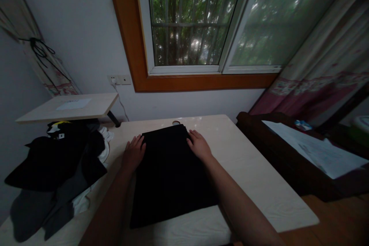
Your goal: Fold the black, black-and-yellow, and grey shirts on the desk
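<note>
A black piece of cloth (pixel 173 177), folded into a flat, nearly rectangular shape, lies on the pale table in front of me. My left hand (pixel 134 153) rests at its upper left edge, fingers stretched out and the tips touching the fabric. On the opposite side, my right hand (pixel 199 145) lies along the upper right edge with its fingers extended. Neither hand grips the cloth. What kind of garment it is cannot be made out.
A heap of black, grey and white clothes (pixel 57 165) lies at the left, partly under a raised shelf (pixel 95 103). Behind the cloth is a small round object (pixel 176 122). The pale table (pixel 259 184) ends at the right near a dark brown piece of furniture (pixel 276 153) bearing a white sheet (pixel 314 148).
</note>
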A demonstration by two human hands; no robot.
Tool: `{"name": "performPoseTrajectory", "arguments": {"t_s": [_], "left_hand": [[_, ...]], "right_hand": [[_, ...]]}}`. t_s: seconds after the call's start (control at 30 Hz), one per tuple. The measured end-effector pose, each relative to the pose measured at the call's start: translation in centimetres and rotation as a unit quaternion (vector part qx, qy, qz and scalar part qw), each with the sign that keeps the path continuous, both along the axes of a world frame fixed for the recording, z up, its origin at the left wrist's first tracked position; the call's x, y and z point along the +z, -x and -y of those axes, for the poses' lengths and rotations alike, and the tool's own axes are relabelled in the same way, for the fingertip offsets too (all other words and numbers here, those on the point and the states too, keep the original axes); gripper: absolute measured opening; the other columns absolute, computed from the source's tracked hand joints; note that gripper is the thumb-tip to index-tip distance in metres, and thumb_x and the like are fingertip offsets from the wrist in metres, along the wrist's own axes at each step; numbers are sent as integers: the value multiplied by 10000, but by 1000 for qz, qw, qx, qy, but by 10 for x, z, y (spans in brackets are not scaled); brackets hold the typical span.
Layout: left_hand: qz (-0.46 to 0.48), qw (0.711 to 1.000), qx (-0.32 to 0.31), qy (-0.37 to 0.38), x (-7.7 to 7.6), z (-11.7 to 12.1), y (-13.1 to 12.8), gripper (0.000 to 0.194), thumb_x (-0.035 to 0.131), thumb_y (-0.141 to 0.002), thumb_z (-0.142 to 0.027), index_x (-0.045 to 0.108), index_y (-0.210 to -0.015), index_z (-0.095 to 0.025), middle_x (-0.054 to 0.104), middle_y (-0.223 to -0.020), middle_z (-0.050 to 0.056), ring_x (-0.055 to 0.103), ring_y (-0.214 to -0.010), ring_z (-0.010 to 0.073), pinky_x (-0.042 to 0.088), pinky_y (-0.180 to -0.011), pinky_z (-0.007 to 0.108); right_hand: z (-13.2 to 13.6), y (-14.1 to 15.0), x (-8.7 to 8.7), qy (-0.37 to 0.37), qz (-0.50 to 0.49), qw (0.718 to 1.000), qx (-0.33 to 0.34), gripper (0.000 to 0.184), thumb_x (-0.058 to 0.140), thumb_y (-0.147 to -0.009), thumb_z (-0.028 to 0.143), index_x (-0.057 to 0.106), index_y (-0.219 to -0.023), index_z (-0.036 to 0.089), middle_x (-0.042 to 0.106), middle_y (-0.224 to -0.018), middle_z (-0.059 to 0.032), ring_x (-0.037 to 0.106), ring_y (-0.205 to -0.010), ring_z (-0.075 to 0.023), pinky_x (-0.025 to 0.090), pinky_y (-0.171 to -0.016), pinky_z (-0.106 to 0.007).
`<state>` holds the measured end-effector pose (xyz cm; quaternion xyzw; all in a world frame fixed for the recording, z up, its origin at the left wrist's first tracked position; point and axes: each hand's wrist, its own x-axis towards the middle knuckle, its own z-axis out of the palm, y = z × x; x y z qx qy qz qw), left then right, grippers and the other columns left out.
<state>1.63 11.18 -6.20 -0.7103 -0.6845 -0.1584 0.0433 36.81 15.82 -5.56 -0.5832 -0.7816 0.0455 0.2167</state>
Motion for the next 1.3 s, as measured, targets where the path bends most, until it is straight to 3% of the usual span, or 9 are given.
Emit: {"name": "performPoseTrajectory", "arguments": {"t_s": [1.3], "left_hand": [[33, 999, -14, 4, -3, -2, 3, 486, 352, -1037, -358, 502, -1477, -217, 469, -1579, 90, 387, -1485, 322, 315, -1194, 592]], "right_hand": [[-3, -2, -6, -24, -4, 1000, 5, 474, 465, -1015, 367, 611, -1398, 127, 545, -1506, -131, 433, -1451, -266, 319, -1228, -437]]}}
